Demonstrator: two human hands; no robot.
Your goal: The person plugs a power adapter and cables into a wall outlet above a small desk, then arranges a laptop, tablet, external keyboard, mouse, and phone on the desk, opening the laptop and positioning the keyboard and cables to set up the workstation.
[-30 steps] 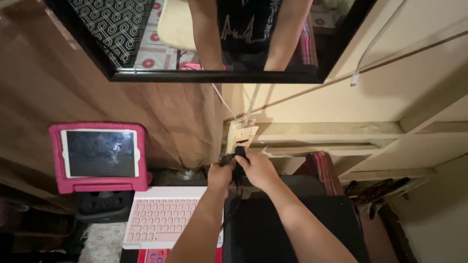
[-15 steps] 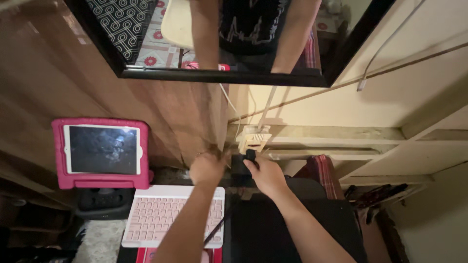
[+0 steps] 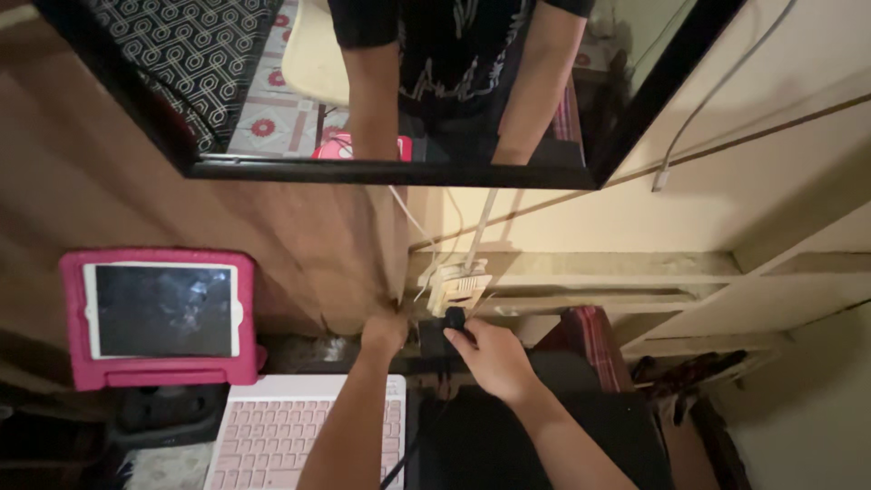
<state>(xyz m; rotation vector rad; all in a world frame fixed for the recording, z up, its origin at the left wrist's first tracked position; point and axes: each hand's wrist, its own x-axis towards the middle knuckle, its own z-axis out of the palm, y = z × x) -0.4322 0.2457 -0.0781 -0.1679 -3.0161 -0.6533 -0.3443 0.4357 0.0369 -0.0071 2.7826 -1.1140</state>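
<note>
My right hand (image 3: 493, 358) pinches a small black plug (image 3: 454, 318) just below a cream power strip (image 3: 458, 288) fixed at the wall ledge. My left hand (image 3: 385, 330) reaches to the left of it, fingers curled against the wooden wall beside a black block (image 3: 434, 338); what it grips is hidden. A black cable (image 3: 415, 442) hangs down between my forearms. White cords (image 3: 478, 222) rise from the strip to the mirror.
A tablet in a pink case (image 3: 161, 313) leans on the wooden wall at left. A pink keyboard (image 3: 290, 436) lies below it. A black-framed mirror (image 3: 381, 171) hangs above, reflecting my arms. A black bag (image 3: 508, 445) and red striped cloth (image 3: 590, 340) sit at right.
Both hands have moved up and away from me, from the black bag towards the power strip. The view has tilted so the mirror sits lower.
</note>
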